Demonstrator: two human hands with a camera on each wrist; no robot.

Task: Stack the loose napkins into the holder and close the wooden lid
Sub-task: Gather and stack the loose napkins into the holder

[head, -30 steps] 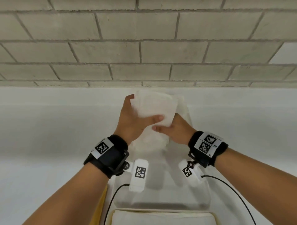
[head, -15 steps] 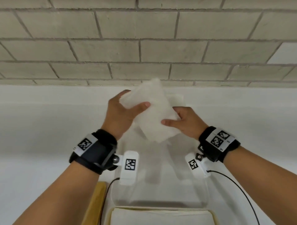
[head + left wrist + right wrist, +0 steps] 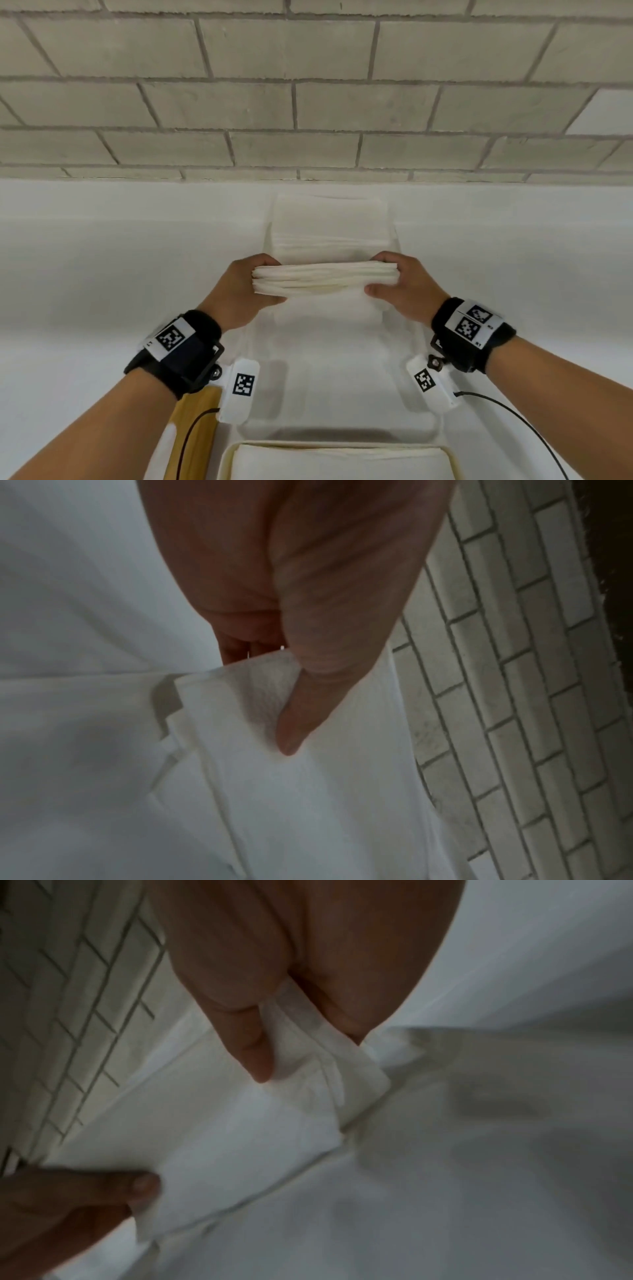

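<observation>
Head view: the left hand (image 3: 239, 291) and right hand (image 3: 404, 289) pinch opposite ends of a flat white paper napkin bundle (image 3: 325, 281) above the white surface (image 3: 102, 274); the cream holder (image 3: 337, 460) sits nearest.

Left wrist view: the thumb (image 3: 308, 707) presses the top sheet.

Right wrist view: loose edges could splay and slip out.

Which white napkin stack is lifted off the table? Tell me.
The middle white napkin stack, gripped at both ends by the left hand and right hand; the far stack and near stack lie untouched.
</observation>
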